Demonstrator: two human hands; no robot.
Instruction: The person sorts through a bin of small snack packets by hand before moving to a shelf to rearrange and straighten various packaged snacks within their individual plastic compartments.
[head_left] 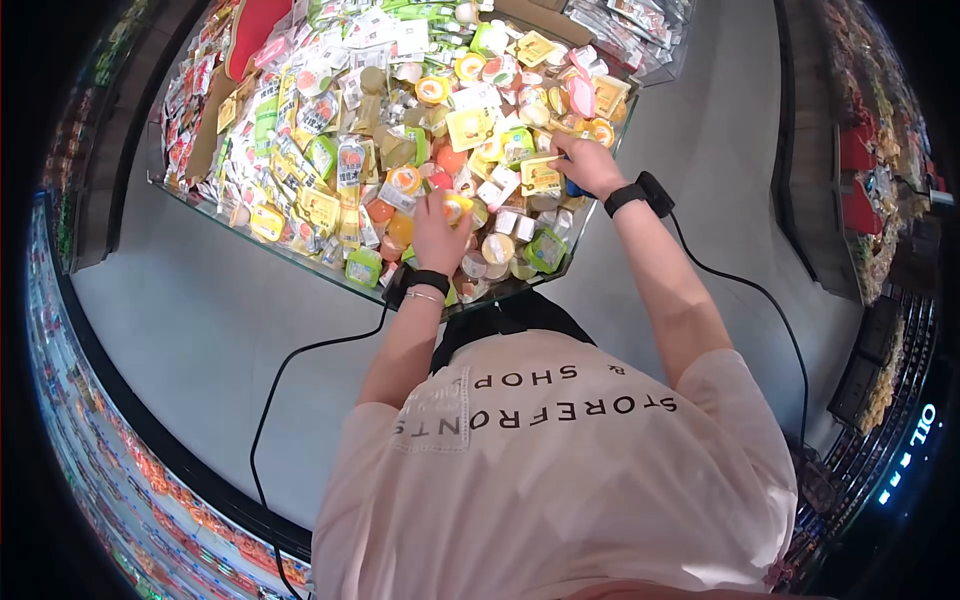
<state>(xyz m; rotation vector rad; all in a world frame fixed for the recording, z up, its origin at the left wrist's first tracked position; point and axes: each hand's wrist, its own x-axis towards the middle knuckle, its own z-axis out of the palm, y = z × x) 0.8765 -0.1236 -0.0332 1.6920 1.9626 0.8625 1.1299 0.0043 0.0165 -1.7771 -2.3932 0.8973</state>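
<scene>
A glass-walled display bin [300, 262] holds a heap of small snack cups and packets in yellow, orange, green and white. My left hand [437, 228] is closed around a small yellow-orange cup [455, 205] near the bin's front edge. My right hand [588, 163] rests on the pile at the bin's right side, fingers on a yellow-lidded packet [541, 176]. Both wrists wear black bands with cables running back along my arms.
Grey floor [200, 330] surrounds the bin. Store shelves with goods curve along the left edge [70, 400] and the right edge [880, 200]. Flat packets lie at the bin's far end [620, 30]. My pale shirt fills the lower view.
</scene>
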